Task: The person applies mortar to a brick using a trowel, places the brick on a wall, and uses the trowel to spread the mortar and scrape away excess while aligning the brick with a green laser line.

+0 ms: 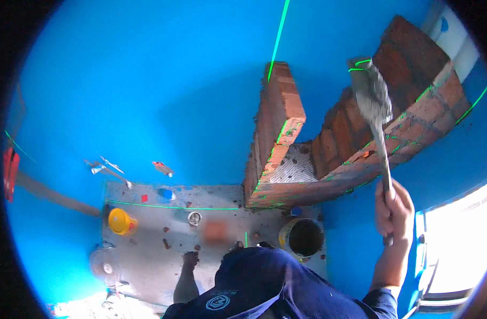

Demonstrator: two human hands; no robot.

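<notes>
My right hand (395, 210) is raised on the right, fingers wrapped around the handle of a long-handled tool (384, 149). Its grey head (372, 93) looks coated in mortar; I cannot make out the exact kind. That head is in front of the taller section of a brick wall (413, 69), and I cannot tell whether they touch. Low on the left of my body, my left hand (190, 259) shows small and dark over the floor, its fingers too unclear to read.
A narrow brick partition (278, 117) juts from the blue wall (147, 80). Below are a yellow bucket (121, 221), a bucket of dark material (305, 237), a small white container (194, 218) and scattered debris. A fan-like object (106, 267) stands left. Green laser lines cross the bricks.
</notes>
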